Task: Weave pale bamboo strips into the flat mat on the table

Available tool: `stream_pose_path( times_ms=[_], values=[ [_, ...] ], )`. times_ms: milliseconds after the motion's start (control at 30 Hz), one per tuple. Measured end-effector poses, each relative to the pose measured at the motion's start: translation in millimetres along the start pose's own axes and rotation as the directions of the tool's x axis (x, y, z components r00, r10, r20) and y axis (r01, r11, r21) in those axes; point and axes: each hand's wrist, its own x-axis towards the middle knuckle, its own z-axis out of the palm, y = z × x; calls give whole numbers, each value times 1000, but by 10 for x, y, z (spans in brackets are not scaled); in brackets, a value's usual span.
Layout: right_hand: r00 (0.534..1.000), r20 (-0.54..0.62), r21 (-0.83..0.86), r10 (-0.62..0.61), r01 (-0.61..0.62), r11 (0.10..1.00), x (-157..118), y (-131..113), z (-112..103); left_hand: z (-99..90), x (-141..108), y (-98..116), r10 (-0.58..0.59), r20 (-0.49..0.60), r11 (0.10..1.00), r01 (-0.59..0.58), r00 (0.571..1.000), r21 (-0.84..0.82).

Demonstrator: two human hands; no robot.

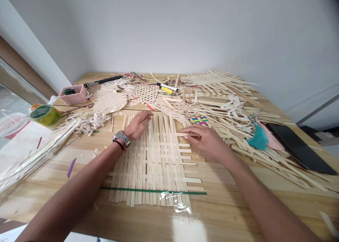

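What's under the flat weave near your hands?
The strip weave lies on the wooden table, which shows through its gaps; a green strip crosses on top near the edge. Anything else beneath is covered.

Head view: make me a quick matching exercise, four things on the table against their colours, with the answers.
Things:
1. Wristwatch
2. Tassel
3. Plastic box
4. Small woven square

Colours:
A. Pink
B. Silver
C. Multicoloured
D. Turquoise

Pairs: 1-B, 2-D, 3-A, 4-C
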Motion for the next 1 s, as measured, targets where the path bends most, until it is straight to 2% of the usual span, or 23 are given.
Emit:
stream_pose_path(
  times_ms=[333, 567, 733, 867, 1000],
  values=[
    [999, 8, 13, -31, 31, 999, 1, -7, -9, 2, 49, -63, 46, -2, 996, -45, 999, 71],
    [999, -2, 20, -39, 39, 999, 0, -29, -12, -21, 47, -36, 23, 37, 995, -27, 999, 93],
    [999, -8, 21, -38, 38, 999, 0, -33, -11, -47, 50, -5, 34, 25, 994, -37, 999, 102],
    [999, -11, 17, -40, 40, 999, 1, -16, 2, -71, 55, 6, 15, 15, 999, -15, 1000, -50],
    [999, -11, 11, -40, 41, 999, 3, -2, 8, -114, 42, 18, -121, 30, 935, 124, 992, -333]
  ],
)
